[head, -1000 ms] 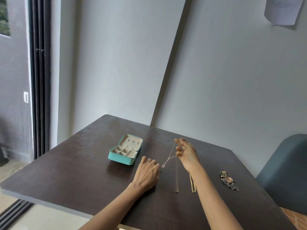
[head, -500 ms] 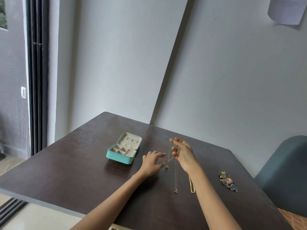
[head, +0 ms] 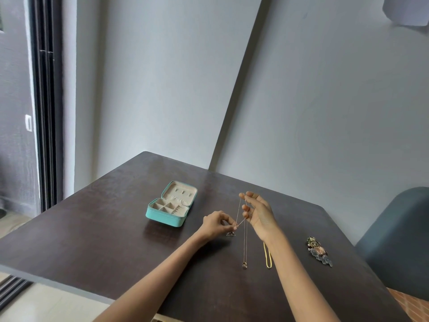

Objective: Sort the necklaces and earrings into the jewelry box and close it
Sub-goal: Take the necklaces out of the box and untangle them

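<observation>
Already the right hand [head: 260,214] pinches the fine necklace [head: 239,211] up high, while the left hand [head: 217,224] pinches the same chain lower down, near its small pendant [head: 231,234], so the chain runs steeply between them; the open jewelry box [head: 170,209] lies to the left on the counter [head: 92,240], nearer the left hand, and I judge the carry goes leftward

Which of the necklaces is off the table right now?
The thin silver chain with the triangular pendant: the right hand holds it up while the left hand pinches it. The slim pendant chain and thick gold chain lie flat.
</observation>
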A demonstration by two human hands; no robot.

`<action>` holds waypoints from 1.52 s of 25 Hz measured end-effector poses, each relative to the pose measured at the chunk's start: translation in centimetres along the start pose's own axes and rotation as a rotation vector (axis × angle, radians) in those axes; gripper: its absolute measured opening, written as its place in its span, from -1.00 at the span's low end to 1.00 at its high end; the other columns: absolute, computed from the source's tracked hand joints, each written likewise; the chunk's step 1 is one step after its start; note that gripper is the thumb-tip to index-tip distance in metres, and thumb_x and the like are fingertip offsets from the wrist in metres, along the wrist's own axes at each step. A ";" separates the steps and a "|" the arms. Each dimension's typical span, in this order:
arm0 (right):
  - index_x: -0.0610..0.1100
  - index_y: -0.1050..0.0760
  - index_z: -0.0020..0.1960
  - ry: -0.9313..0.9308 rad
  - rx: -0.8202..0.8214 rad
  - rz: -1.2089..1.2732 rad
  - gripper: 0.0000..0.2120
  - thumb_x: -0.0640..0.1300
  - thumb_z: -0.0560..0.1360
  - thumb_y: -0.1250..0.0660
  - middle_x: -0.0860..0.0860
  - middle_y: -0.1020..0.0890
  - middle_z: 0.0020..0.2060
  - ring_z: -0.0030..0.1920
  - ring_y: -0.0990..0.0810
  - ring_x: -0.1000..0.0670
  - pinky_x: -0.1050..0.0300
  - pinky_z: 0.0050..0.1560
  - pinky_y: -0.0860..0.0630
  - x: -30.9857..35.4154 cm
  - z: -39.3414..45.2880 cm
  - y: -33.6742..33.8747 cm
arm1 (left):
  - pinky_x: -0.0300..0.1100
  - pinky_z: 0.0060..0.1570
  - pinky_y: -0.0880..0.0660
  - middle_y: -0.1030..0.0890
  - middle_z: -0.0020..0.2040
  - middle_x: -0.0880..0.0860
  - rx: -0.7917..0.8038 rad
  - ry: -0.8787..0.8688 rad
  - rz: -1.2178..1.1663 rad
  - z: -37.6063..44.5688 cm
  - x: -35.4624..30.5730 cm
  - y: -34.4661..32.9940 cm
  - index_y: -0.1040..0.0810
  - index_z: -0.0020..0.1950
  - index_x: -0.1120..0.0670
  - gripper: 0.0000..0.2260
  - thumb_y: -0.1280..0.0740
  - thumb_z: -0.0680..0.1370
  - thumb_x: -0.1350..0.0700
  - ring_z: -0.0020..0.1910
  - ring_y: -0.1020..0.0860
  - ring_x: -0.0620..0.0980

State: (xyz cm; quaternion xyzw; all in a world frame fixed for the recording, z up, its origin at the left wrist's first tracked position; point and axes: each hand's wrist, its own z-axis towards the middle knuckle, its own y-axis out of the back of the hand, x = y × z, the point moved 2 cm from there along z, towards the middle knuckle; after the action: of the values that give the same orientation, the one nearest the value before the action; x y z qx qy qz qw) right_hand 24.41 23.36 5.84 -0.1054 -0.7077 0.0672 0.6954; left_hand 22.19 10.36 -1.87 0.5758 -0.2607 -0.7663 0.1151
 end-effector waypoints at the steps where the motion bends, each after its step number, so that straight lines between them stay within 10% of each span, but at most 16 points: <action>1: -0.09 -0.45 -0.07 0.002 -0.002 0.006 -0.88 -0.29 0.49 -0.30 -0.01 -0.65 -0.09 -0.35 -0.48 0.07 0.31 -0.47 -0.41 0.0 0.0 0.1 | -0.01 0.18 -0.44 -0.61 -0.17 -0.08 -0.001 -0.009 -0.019 0.0 0.0 0.0 -0.68 -0.14 -0.01 -0.92 -0.45 0.42 0.01 -0.26 -0.52 -0.16; 5: -0.11 -0.46 -0.08 0.031 -0.061 -0.070 -0.88 -0.32 0.50 -0.29 -0.03 -0.63 -0.17 -0.37 -0.47 0.06 0.31 -0.46 -0.43 -0.6 0.3 1.0 | -0.19 -0.07 -0.45 -0.62 -0.33 -0.13 -0.049 -0.026 -0.257 -0.5 0.6 0.2 -0.63 -0.31 -0.09 -0.87 -0.47 0.42 0.08 -0.32 -0.49 -0.22; 14: 0.17 -0.58 -0.32 0.227 0.087 -1.056 -0.67 -0.24 0.42 -0.28 0.10 -0.68 -0.20 -0.12 -0.62 0.08 0.13 -0.02 -0.55 -3.8 1.2 1.2 | -0.38 -0.15 -0.40 -0.59 -0.30 -0.03 -0.034 -0.054 -0.539 -1.5 1.0 0.8 -0.61 -0.23 0.10 -0.90 -0.39 0.50 0.18 -0.29 -0.48 -0.25; 21: 0.25 -0.56 -0.23 0.427 0.103 -1.107 -0.79 -0.08 0.40 -0.44 0.17 -0.58 -0.17 -0.01 -0.48 0.12 0.37 -0.05 -0.34 -3.3 -0.6 1.9 | -0.25 -0.11 -0.42 -0.64 -0.27 0.03 -0.019 -0.003 -0.455 -1.4 1.2 0.7 -0.66 -0.21 0.11 -0.90 -0.41 0.48 0.14 -0.29 -0.52 -0.19; 26: 0.28 -0.50 -0.37 0.470 0.089 -1.228 -0.80 0.05 0.38 -0.42 0.23 -0.57 -0.25 -0.05 -0.45 0.16 0.08 0.03 -0.42 -3.0 -0.3 2.0 | -0.23 -0.14 -0.41 -0.62 -0.25 0.05 -0.004 -0.021 -0.434 -1.6 1.2 0.8 -0.65 -0.19 0.10 -0.90 -0.42 0.48 0.09 -0.25 -0.50 -0.13; 38: -0.12 -0.59 -0.28 0.061 0.024 -0.829 -0.82 -0.14 0.47 -0.31 0.00 -0.55 -0.33 -0.28 -0.43 0.07 0.15 -0.18 -0.35 -4.0 -0.6 1.9 | -0.33 -0.25 -0.42 -0.58 -0.33 -0.05 -0.093 -0.068 -0.275 -1.7 1.0 0.9 -0.60 -0.22 0.04 -0.92 -0.40 0.48 0.13 -0.36 -0.47 -0.20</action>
State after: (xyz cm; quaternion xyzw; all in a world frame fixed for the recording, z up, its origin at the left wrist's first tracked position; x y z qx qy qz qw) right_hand 25.15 24.17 1.50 0.1948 -0.6684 -0.2134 0.6853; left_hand 23.39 8.68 -2.56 0.5737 -0.1473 -0.8053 0.0266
